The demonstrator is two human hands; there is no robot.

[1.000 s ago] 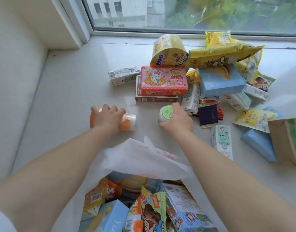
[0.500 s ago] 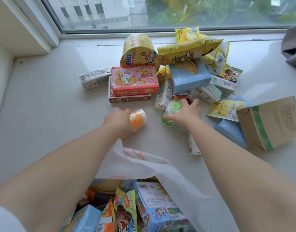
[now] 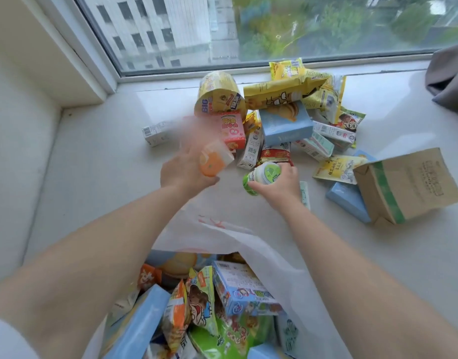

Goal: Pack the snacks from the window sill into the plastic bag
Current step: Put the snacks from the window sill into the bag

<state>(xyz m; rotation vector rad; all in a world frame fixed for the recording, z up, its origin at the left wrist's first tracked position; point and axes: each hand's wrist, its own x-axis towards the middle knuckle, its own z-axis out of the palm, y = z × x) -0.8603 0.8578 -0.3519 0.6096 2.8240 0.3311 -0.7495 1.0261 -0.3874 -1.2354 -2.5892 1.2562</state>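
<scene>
Snacks already fill the thin white plastic bag (image 3: 261,257) nearest you, its mouth open at the bottom of the view: a pale blue carton (image 3: 142,325) on the left, an orange crisp packet (image 3: 177,317), a green cartoon sachet (image 3: 200,301) and a blue-and-white printed box (image 3: 238,288) stand packed against each other.

Just beyond the bag's far rim, your left hand (image 3: 182,169) is curled round a small orange-and-white cup-shaped pot (image 3: 213,161), lifted off the sill and blurred. Your right hand (image 3: 279,183) is closed over a small green-and-white yoghurt-style bottle (image 3: 262,176), tilted with its lid towards you.

To the right, a brown paper bag with a green stripe (image 3: 409,185) lies on its side on the white window sill (image 3: 93,177), touching a pale blue box (image 3: 348,200); you cannot tell what it holds.

Farther off sits the remaining heap: a red-and-pink biscuit box (image 3: 233,133), a white drink carton (image 3: 252,149), a larger pale blue box (image 3: 287,125), a red foil sachet (image 3: 275,154) and a yellow flat packet (image 3: 337,168). At the far edge by the window, a yellow cylindrical tub marked BIG (image 3: 218,95) leans against crumpled yellow crisp bags (image 3: 284,93). A lone white carton (image 3: 155,132) lies apart on the left.
</scene>
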